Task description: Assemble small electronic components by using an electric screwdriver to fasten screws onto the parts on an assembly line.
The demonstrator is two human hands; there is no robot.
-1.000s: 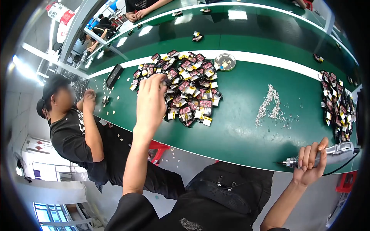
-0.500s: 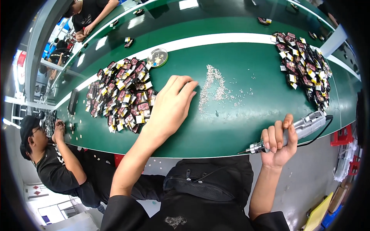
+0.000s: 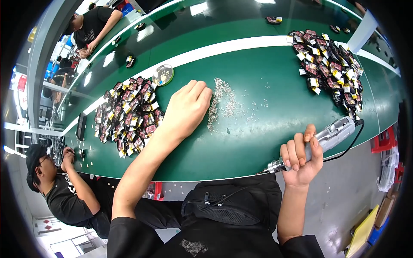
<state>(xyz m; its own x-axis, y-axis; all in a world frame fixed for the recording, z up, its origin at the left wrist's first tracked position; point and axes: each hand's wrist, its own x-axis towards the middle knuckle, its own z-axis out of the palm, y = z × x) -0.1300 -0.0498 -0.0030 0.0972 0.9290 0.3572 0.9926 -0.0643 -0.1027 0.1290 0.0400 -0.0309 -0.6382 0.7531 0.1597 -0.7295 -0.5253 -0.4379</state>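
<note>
My left hand (image 3: 186,108) rests palm-down on the green table (image 3: 258,69), fingers curled, its fingertips at the edge of a scatter of small silver screws (image 3: 221,101). My right hand (image 3: 301,159) grips a grey electric screwdriver (image 3: 325,137) near the table's front edge; the tool's bit points left and its black cable runs off to the right. A heap of small red, black and white parts (image 3: 129,114) lies just left of my left hand. A second heap of the same parts (image 3: 329,64) lies at the far right.
A round metal dish (image 3: 163,75) stands behind the left heap. A person in black (image 3: 64,189) works at the table on my left, and another person (image 3: 92,26) sits at the far side. A black flat device (image 3: 81,126) lies left of the heap. Red stools stand below.
The view has swung left to right, so the heaps and screws shifted left. My left hand has come off the left heap and reached the screws. The right hand still holds the screwdriver.
</note>
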